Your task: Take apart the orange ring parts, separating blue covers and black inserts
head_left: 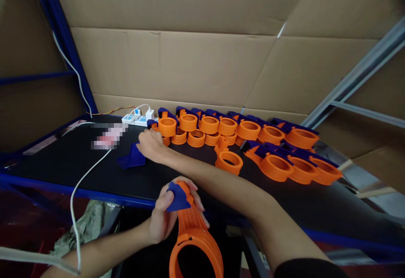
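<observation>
A black table top (63,164) with a blue front edge carries the parts. Along its far side stand rows of orange ring parts with blue caps (228,128), reaching from the middle to the right. A single orange ring (229,162) sits nearer, just in front of them. Left of centre lies a small heap of blue pieces (133,157). At the far left rests a white power strip (139,119), and a white cable (91,170) trails across to the near edge.
</observation>
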Motion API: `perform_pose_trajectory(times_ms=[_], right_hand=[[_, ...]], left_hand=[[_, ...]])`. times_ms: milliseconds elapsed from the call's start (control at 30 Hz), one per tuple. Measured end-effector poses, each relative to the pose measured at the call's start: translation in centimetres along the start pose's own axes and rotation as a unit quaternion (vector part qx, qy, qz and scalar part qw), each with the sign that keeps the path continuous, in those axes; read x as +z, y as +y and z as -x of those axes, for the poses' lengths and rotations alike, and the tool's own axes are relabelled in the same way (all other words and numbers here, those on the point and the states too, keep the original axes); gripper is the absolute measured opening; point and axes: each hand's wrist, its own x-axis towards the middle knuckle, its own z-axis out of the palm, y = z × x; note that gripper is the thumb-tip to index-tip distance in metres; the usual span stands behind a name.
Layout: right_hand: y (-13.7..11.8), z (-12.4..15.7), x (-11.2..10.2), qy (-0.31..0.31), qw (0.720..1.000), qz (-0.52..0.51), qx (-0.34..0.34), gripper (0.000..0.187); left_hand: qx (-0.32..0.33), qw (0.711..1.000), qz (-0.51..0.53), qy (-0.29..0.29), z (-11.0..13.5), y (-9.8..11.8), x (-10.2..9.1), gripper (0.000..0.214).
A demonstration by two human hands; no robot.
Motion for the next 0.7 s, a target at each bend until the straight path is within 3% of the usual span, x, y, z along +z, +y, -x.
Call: perform_pose_trajectory(times_ms=[133,200,333,433,567,700], right_hand=[[-0.2,0.7,-0.4,0.011,0.997,0.027,-0.076,0.021],[0.0,1.1,-1.1,0.010,0.987,0.026,-0.157,0.022],[1.4,2.2,-2.2,-0.028,0.937,0.067,-0.340,0.038],[2.5,2.8,-2.0,-0.052,0.923,0.121,-0.360,0.028],[3.3,3.1,-1.7,-0.019,0.915,0.139,-0.378,0.014],[3.0,2.9,-2.0,0.036,0.912,0.147,-0.380,0.026]], left_hand=[[-0.004,1.000,0.002,0.016,0.1,0.1,0.1,0.043],[-0.007,1.000,0.003,0.020,0.2,0.1,0.2,0.043],[-0.020,1.000,0.002,0.020,0.1,0.1,0.2,0.047],[-0.025,1.000,-0.001,0.009,0.0,0.1,0.2,0.047],[-0.020,1.000,-0.003,-0.006,-0.1,0.0,0.1,0.044],[-0.026,1.000,-0.011,-0.002,-0.1,-0.2,0.0,0.047]])
